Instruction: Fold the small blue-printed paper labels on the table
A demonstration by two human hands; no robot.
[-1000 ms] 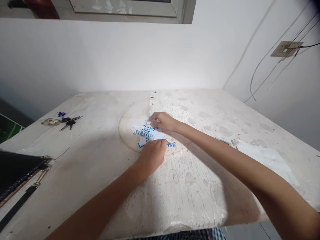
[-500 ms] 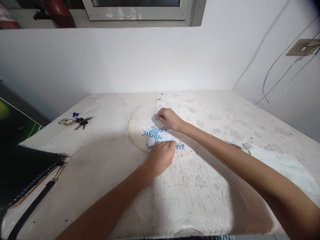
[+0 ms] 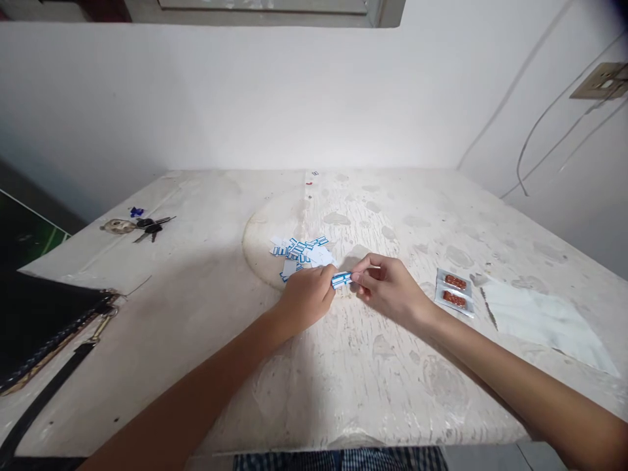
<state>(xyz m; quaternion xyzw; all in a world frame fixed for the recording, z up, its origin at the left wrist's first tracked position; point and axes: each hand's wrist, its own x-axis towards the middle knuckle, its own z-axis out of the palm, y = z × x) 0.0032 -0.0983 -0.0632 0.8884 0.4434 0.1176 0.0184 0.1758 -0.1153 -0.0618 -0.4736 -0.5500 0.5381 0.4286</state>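
Along the left edge of the pale tabletop (image 3: 206, 379), a black bag (image 3: 39, 314) lies with its zipped side facing inward, and a black strap (image 3: 63, 375) runs from a metal clip (image 3: 103, 326) next to it. Past the corner on that side, a dark green panel (image 3: 29, 226) shows in shadow. Farther back sit a pale fob (image 3: 118, 226) and, touching it, a bunch of keys (image 3: 150, 227), with a small blue object (image 3: 137, 212) just behind them. Around the middle, a round stain (image 3: 244, 242) curves across the surface, and within it spreads a loose heap of paper pieces (image 3: 297, 252), white, many outlined in blue, overlapping at various angles. Just in front of this heap is the left hand (image 3: 307, 294), back upward, its fingers curled and closed on the left end of some blue-lined slips (image 3: 342, 279); how many are stacked there is hard to make out. Those slips bridge the two hands, and the right hand (image 3: 390, 288) pinches their other end between thumb and fingertips. Farther right, a silver blister pack (image 3: 454, 292) with two reddish-brown portions lies flat, near a white sheet (image 3: 544, 320). Beyond them, a thin cable (image 3: 519, 165) hangs against the wall, left of a socket (image 3: 596, 82).
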